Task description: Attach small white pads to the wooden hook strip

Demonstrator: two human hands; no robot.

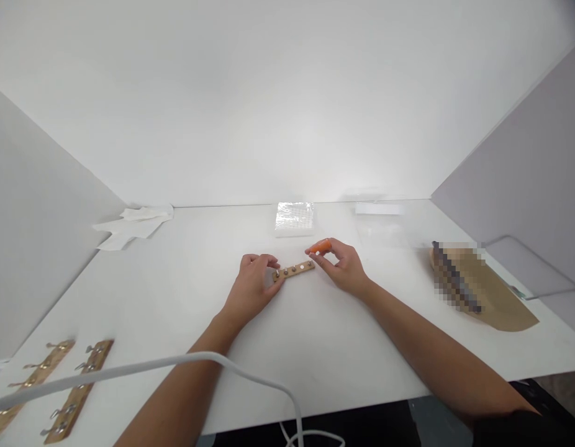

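Left hand (254, 279): fingers pinching the left end of the wooden strip (294, 270) on the tabletop (315, 347).
Right hand (341, 264): pinching an orange tool (320, 247) above the strip's right end.

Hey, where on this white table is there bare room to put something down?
Free: the wide stretch between the paper towels and the left hand, and the near middle between both forearms. Crowded: the near left corner with two hook strips and the cable, the right side with the brown bag, and around the wooden strip.

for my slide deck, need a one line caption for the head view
Left hand steadies a wooden strip while right hand holds an orange tool.
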